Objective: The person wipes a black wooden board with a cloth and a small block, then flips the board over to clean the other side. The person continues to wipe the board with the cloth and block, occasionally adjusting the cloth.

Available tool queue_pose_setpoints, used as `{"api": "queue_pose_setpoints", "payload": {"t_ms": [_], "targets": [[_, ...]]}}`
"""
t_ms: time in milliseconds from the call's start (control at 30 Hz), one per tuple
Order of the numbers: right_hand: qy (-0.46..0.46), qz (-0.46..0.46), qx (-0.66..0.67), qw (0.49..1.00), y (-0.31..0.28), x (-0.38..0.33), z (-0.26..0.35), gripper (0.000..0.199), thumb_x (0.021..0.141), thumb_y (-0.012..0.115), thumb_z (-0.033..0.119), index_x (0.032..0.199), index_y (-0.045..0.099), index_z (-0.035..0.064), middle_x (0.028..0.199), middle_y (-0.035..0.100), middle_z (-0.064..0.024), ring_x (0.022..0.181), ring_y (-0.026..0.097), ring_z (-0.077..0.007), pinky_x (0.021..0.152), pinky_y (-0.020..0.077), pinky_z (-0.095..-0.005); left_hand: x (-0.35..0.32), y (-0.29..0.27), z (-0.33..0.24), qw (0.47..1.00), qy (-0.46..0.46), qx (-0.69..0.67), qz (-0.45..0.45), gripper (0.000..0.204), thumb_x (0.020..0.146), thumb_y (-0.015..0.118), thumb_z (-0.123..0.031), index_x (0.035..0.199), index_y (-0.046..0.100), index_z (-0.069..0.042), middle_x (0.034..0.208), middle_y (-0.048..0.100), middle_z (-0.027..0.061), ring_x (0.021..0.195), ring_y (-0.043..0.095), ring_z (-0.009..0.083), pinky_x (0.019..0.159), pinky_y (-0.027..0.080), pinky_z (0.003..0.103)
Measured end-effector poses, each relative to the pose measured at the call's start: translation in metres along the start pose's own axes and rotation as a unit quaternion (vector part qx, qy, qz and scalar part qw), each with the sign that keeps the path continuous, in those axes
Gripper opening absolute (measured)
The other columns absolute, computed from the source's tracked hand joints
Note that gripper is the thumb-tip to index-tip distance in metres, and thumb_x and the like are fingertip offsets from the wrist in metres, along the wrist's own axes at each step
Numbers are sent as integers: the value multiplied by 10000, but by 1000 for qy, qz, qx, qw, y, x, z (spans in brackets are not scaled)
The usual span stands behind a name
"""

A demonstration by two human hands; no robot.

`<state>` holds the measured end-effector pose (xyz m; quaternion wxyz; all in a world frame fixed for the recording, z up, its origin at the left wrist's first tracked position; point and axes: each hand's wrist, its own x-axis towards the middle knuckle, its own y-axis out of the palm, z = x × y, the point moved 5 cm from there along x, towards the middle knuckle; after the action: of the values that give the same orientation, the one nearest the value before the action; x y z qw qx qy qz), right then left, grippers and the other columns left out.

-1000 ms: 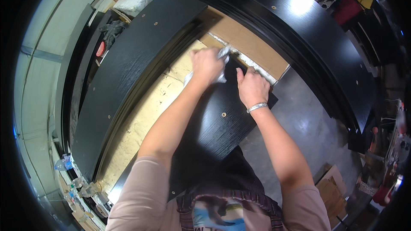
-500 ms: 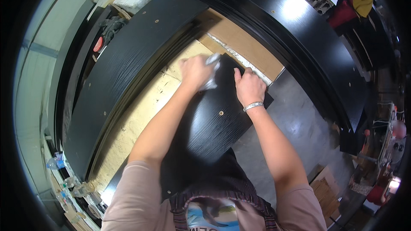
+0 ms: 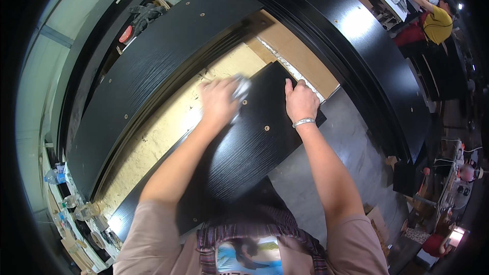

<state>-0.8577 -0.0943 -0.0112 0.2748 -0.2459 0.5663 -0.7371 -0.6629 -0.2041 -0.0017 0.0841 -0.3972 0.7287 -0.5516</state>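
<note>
A black wood-grain panel (image 3: 249,155) with brass-coloured inserts lies at a slant in front of me. My left hand (image 3: 219,103) is closed on a white cloth (image 3: 241,89) at the panel's left edge; motion blurs both. At the far right corner my right hand (image 3: 301,103), with a silver bracelet on its wrist, grips the panel's edge. Its thumb rests along the top, while the fingertips are hidden past the edge.
A stack of black panels (image 3: 168,53) stands at the left, and another stack (image 3: 326,25) curves along the far right. Under my panel is a pale worn board (image 3: 153,165). Bottles (image 3: 84,211) stand at the lower left. A person in yellow (image 3: 437,24) works at the far right.
My left hand has swept the cloth left and slightly nearer along the panel, baring an insert. My right hand keeps its grip on the corner. The whole view has shifted a little.
</note>
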Motion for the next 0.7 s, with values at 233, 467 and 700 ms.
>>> {"api": "queue_pose_setpoints", "payload": {"t_ms": [233, 467, 700], "targets": [[-11, -8, 1, 1000, 1, -1, 3, 501, 992, 499, 451, 879, 663, -9, 775, 705, -214, 743, 710, -385, 694, 564, -469, -58, -17, -54, 993, 105, -36, 27, 417, 600, 724, -27, 1002, 727, -140, 1219, 652, -11, 1035, 550, 260, 919, 356, 419], [1, 4, -1, 1000, 0, 1, -2, 493, 989, 499, 451, 881, 657, -3, 788, 705, -218, 756, 710, -381, 705, 560, -473, -75, -17, -67, 989, 114, -54, 82, 458, 613, 726, -24, 1053, 731, -150, 1208, 655, -20, 1024, 554, 240, 862, 362, 399], [2, 13, 11, 1000, 0, -1, -1, 473, 1005, 466, 420, 913, 654, -4, 811, 709, -221, 769, 705, -394, 715, 558, -479, -51, -9, -76, 989, 122, -58, 55, 462, 591, 706, -38, 1042, 711, -136, 1170, 645, -20, 1009, 536, 244, 851, 366, 418]]}}
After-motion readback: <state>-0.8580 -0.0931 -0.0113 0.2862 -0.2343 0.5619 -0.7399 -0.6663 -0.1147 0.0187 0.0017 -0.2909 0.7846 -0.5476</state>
